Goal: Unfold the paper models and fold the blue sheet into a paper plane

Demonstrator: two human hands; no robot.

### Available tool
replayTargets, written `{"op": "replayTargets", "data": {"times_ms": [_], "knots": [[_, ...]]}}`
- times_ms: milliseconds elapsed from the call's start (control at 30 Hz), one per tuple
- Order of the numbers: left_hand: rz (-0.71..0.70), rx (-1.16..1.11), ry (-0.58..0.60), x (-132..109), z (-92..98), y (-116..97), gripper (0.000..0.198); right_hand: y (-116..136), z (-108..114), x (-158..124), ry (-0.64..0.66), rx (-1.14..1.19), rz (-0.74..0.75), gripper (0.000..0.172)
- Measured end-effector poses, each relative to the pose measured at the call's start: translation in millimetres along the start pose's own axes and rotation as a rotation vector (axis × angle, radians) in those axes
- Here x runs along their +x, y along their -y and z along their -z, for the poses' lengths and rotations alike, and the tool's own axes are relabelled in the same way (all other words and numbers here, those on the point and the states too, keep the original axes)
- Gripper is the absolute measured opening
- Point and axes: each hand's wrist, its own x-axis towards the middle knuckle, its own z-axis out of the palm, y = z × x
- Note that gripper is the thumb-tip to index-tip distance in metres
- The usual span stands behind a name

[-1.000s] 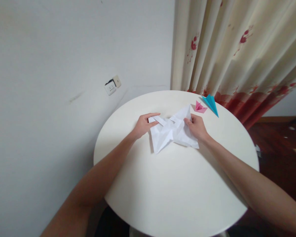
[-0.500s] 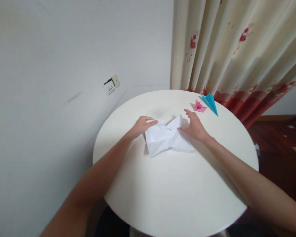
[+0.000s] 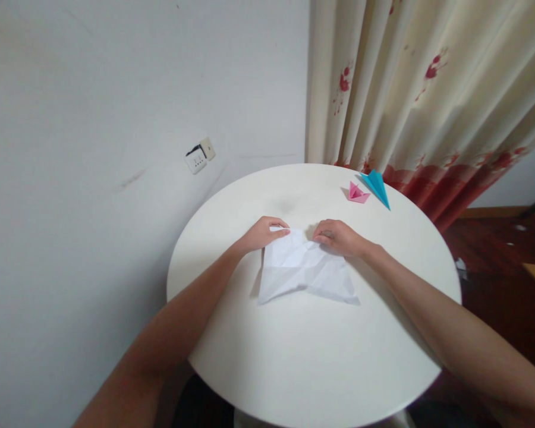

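A creased sheet of white paper (image 3: 305, 270) is held over the round white table, its near corners spreading toward me. My left hand (image 3: 267, 233) pinches the far left edge between thumb and fingers. At the far right edge my right hand (image 3: 336, 236) is closed, with thumb and fingertips together on the paper. Between the two hands the far edge dips slightly. Farther back to the right lie a pink folded-paper piece (image 3: 358, 193) and a blue paper plane (image 3: 377, 187), both apart from my hands.
The round white table (image 3: 312, 362) stands close to a white wall (image 3: 116, 89) with a socket plate (image 3: 196, 160) on it. A cream and red curtain (image 3: 410, 95) hangs behind the table's far right edge. Dark wooden floor (image 3: 494, 255) shows at the right.
My right hand, with its fingers spread before, has closed on the paper's far right edge. Both hands and the sheet have come nearer to me, and the paper is spread flatter.
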Motion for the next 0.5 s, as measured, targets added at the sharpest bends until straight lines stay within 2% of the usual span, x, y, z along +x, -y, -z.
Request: {"op": "replayTargets", "data": {"times_ms": [33,133,200,333,467,500], "knots": [[-0.009,0.008,0.008,0,-1.0,0,0.03,0,0,-1,0.017,-0.003,0.023,0.025],[-0.028,0.054,0.02,0,-3.4,3,0.026,-2,2,-4,0.114,-0.035,0.059,0.046],[-0.043,0.097,0.014,0,-4.9,5,0.022,-3,4,-6,0.162,-0.042,0.044,0.049],[-0.088,0.256,-0.023,-1,-9.7,7,0.016,-7,8,-5,0.161,0.011,0.052,0.042],[-0.186,0.576,-0.161,-3,-19.8,-8,0.019,-10,4,0,0.065,0.033,-0.017,0.012],[-0.21,0.606,-0.175,-5,-23.2,-15,0.016,-10,1,1,0.042,0.015,-0.047,0.012]]}}
